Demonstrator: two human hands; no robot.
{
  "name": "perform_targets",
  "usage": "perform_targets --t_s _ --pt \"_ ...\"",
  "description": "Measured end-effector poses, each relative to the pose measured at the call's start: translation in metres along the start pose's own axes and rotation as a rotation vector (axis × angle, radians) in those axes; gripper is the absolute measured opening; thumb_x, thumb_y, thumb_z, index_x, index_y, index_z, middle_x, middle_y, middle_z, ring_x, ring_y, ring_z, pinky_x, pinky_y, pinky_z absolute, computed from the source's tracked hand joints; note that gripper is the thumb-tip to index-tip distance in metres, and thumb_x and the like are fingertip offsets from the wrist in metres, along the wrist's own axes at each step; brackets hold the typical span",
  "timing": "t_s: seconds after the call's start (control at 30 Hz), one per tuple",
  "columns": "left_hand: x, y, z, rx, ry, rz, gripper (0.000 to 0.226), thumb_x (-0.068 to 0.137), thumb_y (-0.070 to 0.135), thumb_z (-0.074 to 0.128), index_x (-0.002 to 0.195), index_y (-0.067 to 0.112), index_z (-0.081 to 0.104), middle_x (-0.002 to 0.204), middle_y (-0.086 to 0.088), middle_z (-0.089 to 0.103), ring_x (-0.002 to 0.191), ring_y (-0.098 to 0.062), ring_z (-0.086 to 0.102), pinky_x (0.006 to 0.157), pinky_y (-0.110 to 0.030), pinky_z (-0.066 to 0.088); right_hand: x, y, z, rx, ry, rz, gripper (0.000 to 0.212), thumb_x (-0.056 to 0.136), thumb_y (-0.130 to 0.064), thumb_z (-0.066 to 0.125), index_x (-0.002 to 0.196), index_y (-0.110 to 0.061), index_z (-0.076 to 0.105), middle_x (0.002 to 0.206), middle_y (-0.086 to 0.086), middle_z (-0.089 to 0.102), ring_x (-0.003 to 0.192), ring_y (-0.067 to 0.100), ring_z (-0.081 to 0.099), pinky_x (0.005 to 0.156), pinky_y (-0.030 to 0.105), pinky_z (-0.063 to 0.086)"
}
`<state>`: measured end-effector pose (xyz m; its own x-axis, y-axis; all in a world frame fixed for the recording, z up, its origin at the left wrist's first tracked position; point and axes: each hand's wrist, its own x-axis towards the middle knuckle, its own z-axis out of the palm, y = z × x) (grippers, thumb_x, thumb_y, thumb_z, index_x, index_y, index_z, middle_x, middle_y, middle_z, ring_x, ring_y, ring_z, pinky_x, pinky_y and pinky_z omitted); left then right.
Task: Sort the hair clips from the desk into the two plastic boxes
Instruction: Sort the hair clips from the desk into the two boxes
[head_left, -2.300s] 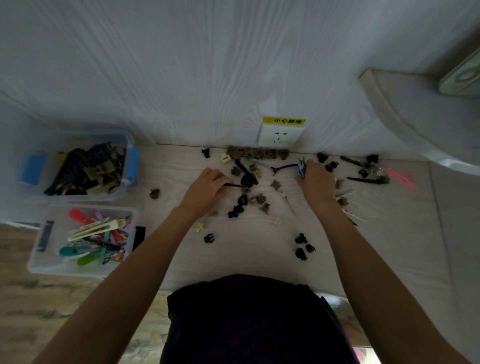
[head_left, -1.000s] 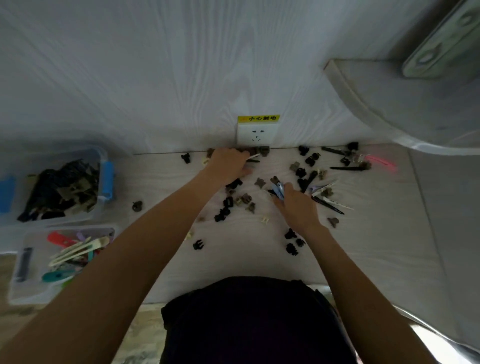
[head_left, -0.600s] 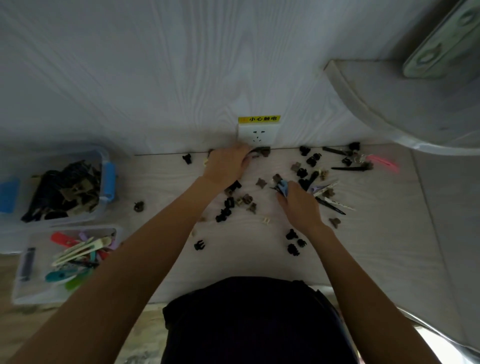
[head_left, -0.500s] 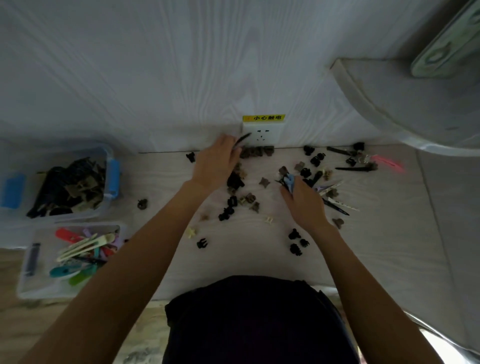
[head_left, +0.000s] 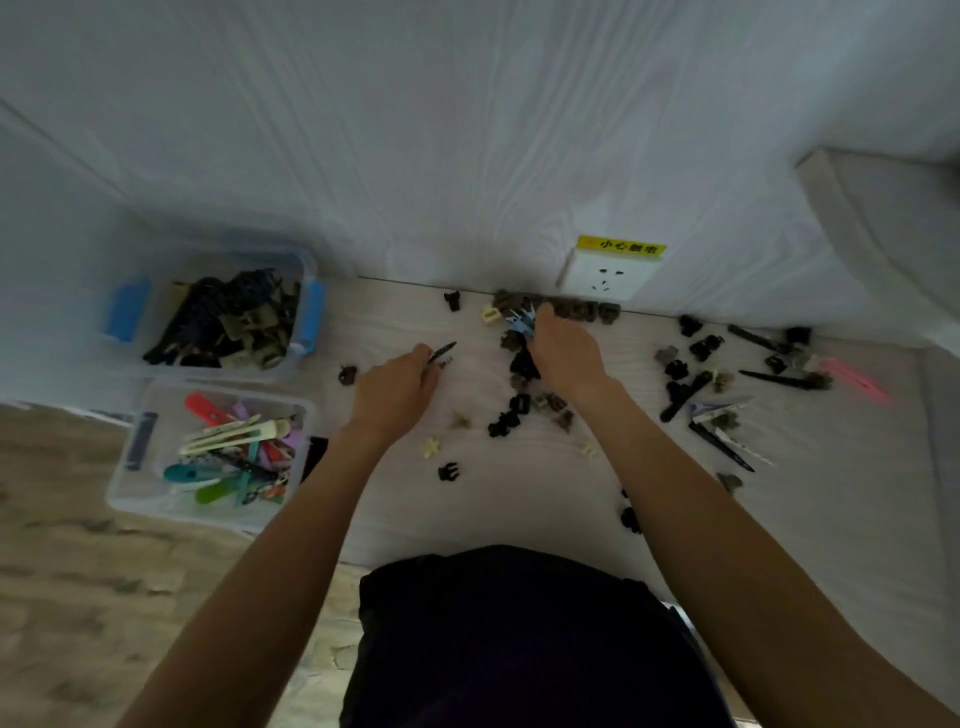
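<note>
Slim black hair clip (head_left: 442, 353), pinched in left hand (head_left: 397, 391), points away from clear colourful-clip box (head_left: 210, 451); right hand (head_left: 563, 349) grips pale-blue clips (head_left: 521, 322).

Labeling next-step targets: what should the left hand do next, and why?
Probably carry the long black clip that the left hand pinches over to the near box, since long flat clips lie there while the far box holds dark claw clips.
</note>
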<state>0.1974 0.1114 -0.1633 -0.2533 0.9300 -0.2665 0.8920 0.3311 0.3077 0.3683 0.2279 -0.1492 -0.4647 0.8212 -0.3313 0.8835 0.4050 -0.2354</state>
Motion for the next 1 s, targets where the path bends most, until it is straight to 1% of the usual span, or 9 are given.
perform_targets --t_s 0.07,0.17,0.3,0.43,0.6,0.73,0.87,0.93,1.0 --pt "-0.005 -0.002 0.003 -0.013 -0.011 -0.02 0.024 0.098 0.032 0.037 0.093 0.01 0.046 0.08 -0.012 0.062 0.065 -0.03 0.058 0.055 -0.033 0.039 0.0 -0.003 0.003 -0.023 -0.002 -0.001 0.021 0.096 -0.011 0.044 0.115 0.0 0.044 0.106 0.019 0.062 0.089 0.033 0.06 0.062 0.033 0.035" --pt "-0.009 -0.004 0.005 -0.026 0.004 -0.034 0.024 0.098 0.032 0.038 0.093 0.01 0.047 0.081 -0.012 0.063 0.068 -0.031 0.058 0.056 -0.032 0.037 -0.005 -0.009 0.006 -0.054 -0.008 0.019 0.027 0.095 -0.017 0.047 0.118 -0.002 0.043 0.107 0.017 0.062 0.092 0.034 0.06 0.064 0.033 0.035" --pt "-0.013 -0.001 0.004 -0.043 0.015 0.007 0.026 0.098 0.031 0.038 0.094 0.008 0.049 0.083 -0.014 0.063 0.067 -0.03 0.057 0.055 -0.031 0.035 -0.018 -0.009 0.014 -0.13 0.035 0.08 0.025 0.094 -0.011 0.049 0.118 -0.006 0.048 0.107 0.015 0.064 0.091 0.03 0.062 0.062 0.03 0.036" --pt "-0.02 0.0 -0.003 -0.089 0.064 0.013 0.025 0.098 0.03 0.038 0.096 0.008 0.05 0.082 -0.013 0.064 0.068 -0.029 0.056 0.056 -0.031 0.033 -0.033 -0.008 0.018 -0.074 0.052 0.138 0.025 0.094 -0.012 0.048 0.117 -0.005 0.05 0.107 0.015 0.064 0.092 0.031 0.062 0.064 0.031 0.037" --pt "-0.038 -0.002 -0.02 -0.16 0.156 0.051 0.025 0.097 0.031 0.041 0.1 0.01 0.054 0.079 -0.01 0.063 0.068 -0.026 0.058 0.056 -0.03 0.036 -0.058 -0.005 0.012 0.112 0.04 0.218 0.047 0.09 -0.029 0.057 0.128 -0.004 0.046 0.111 0.022 0.062 0.1 0.036 0.058 0.076 0.038 0.045" --pt "-0.061 -0.009 -0.052 -0.276 0.233 0.189 0.022 0.095 0.025 0.048 0.101 0.008 0.06 0.082 -0.011 0.064 0.072 -0.023 0.057 0.062 -0.027 0.034 -0.077 -0.009 -0.006 0.31 0.181 0.196 0.033 0.087 -0.025 0.061 0.104 0.002 0.055 0.096 0.022 0.064 0.079 0.031 0.057 0.064 0.033 0.036" --pt "-0.092 -0.053 -0.085 -0.27 0.347 0.21 0.021 0.092 0.024 0.054 0.103 0.01 0.065 0.082 -0.008 0.067 0.071 -0.017 0.055 0.059 -0.02 0.028 -0.086 -0.046 -0.018 0.401 0.164 0.112 0.02 0.089 -0.024 0.059 0.089 -0.005 0.05 0.078 0.008 0.051 0.071 0.02 0.045 0.054 0.028 0.028" --pt "-0.106 -0.084 -0.091 -0.222 0.348 0.15 0.025 0.09 0.03 0.054 0.105 0.013 0.066 0.084 -0.008 0.069 0.074 -0.02 0.061 0.056 -0.019 0.032 -0.085 -0.067 -0.013 0.492 0.144 0.099 0.023 0.09 -0.026 0.058 0.084 -0.005 0.051 0.073 0.006 0.049 0.068 0.021 0.046 0.048 0.024 0.028" --pt "-0.118 -0.112 -0.09 -0.17 0.287 0.091 0.028 0.089 0.032 0.054 0.108 0.016 0.066 0.094 -0.008 0.07 0.084 -0.025 0.064 0.065 -0.025 0.046 -0.086 -0.09 -0.008 0.661 0.116 0.102 0.025 0.09 -0.026 0.057 0.088 -0.001 0.055 0.072 0.008 0.05 0.066 0.02 0.045 0.05 0.023 0.03"
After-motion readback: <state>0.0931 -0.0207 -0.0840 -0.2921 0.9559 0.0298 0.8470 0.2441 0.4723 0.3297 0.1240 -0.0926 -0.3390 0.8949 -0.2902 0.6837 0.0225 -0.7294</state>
